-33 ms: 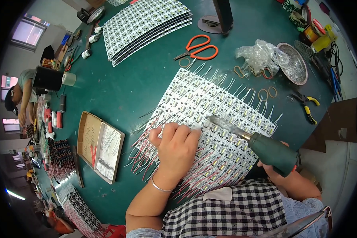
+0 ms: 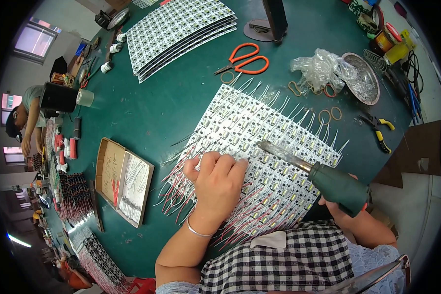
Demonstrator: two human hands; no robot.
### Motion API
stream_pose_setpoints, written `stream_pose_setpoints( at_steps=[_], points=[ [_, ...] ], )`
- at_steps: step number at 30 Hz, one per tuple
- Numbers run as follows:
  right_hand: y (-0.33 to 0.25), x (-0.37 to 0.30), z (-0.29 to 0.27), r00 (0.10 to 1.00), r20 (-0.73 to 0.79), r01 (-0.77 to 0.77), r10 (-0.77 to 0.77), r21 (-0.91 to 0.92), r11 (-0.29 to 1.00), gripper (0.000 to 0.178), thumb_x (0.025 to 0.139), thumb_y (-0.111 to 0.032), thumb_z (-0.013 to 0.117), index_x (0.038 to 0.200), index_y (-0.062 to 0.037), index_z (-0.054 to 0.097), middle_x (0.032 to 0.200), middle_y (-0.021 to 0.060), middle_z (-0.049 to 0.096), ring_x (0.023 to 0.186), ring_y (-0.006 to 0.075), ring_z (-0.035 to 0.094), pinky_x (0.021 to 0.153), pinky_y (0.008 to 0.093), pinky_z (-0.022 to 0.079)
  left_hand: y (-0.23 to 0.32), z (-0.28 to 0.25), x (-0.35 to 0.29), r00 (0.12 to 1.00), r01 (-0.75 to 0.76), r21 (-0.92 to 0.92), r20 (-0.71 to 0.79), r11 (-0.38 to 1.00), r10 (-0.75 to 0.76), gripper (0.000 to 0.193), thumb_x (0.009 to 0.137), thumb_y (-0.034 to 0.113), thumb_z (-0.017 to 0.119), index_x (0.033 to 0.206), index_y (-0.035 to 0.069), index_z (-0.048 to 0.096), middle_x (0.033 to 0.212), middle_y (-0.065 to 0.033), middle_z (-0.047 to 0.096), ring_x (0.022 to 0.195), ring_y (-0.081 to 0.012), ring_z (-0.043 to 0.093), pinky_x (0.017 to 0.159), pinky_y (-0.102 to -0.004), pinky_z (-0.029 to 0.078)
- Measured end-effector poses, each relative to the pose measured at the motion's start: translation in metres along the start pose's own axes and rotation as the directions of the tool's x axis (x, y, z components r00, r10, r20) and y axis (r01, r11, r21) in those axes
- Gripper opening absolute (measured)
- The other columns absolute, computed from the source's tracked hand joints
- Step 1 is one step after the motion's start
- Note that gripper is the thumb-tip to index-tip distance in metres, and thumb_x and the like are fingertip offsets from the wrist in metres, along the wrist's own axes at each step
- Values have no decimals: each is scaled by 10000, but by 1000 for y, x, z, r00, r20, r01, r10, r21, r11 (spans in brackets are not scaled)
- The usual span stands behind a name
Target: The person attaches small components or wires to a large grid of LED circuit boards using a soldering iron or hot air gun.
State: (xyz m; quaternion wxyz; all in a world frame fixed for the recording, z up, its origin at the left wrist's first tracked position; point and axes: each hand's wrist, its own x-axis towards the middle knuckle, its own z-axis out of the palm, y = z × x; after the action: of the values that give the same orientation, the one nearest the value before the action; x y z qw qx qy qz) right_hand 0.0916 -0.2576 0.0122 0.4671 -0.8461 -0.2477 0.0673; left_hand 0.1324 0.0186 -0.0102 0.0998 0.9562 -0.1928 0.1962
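Observation:
My left hand [image 2: 217, 185] is curled over the left part of a white circuit board panel [image 2: 230, 110], which carries rows of small parts. Its fingers are closed and their tips point away from view, so anything pinched in them is hidden. Thin white and red wires stick out along the panel's edges. On the right, my right hand [image 2: 335, 208] is wrapped round a dark green soldering gun [image 2: 338, 188], partly hidden behind its body. The gun's metal tip points left over the middle of the panel, just right of my left fingers; whether it touches cannot be told.
A shallow cardboard box [image 2: 149, 183] of cut wires lies left. Orange-handled scissors [image 2: 250, 59], stacked panels [image 2: 176, 34] and a black stand [image 2: 274, 24] are beyond. Crumpled plastic [image 2: 323, 68], a metal dish [image 2: 372, 93] and pliers [image 2: 381, 132] sit right. Another person [image 2: 29, 115] works far left.
The soldering gun has shifted very slightly to the right, and its tip looks sharper. My left hand and the panel keep their places.

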Motion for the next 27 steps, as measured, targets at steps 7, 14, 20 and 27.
stream_pose_setpoints(
  at_steps=[7,14,20,27],
  points=[
    [2,-19,-1,984,-89,-150,153,31,988,300,722,-54,619,1021,-36,620,1037,118,620,943,303,585,861,380,435,-1,-6,1,1000,9,1,14,1000,-9,136,684,142,585,795,197,643,745,63,524,842,-141,503,827,-409,231],
    [7,-22,-2,986,-163,24,-24,-3,1000,258,867,-216,519,990,-3,595,640,22,594,585,134,583,692,302,451,18,-22,1,999,13,14,-49,1000,-12,215,600,97,678,776,218,664,705,80,531,823,-138,513,845,-403,235],
    [3,-29,-2,997,10,-76,77,-47,996,349,687,-62,677,1026,-22,604,1022,121,620,940,267,602,821,335,472,17,-7,-1,998,-11,-25,55,1000,13,156,704,123,561,822,182,643,729,60,506,826,-133,505,848,-419,222],
    [-3,-19,0,999,-14,-30,29,-132,991,358,691,-59,680,1037,-20,597,1024,124,619,935,244,610,810,317,478,16,-3,-4,999,-15,-20,31,1000,15,154,700,132,564,821,182,646,732,53,507,827,-135,503,843,-416,226]
  ],
)
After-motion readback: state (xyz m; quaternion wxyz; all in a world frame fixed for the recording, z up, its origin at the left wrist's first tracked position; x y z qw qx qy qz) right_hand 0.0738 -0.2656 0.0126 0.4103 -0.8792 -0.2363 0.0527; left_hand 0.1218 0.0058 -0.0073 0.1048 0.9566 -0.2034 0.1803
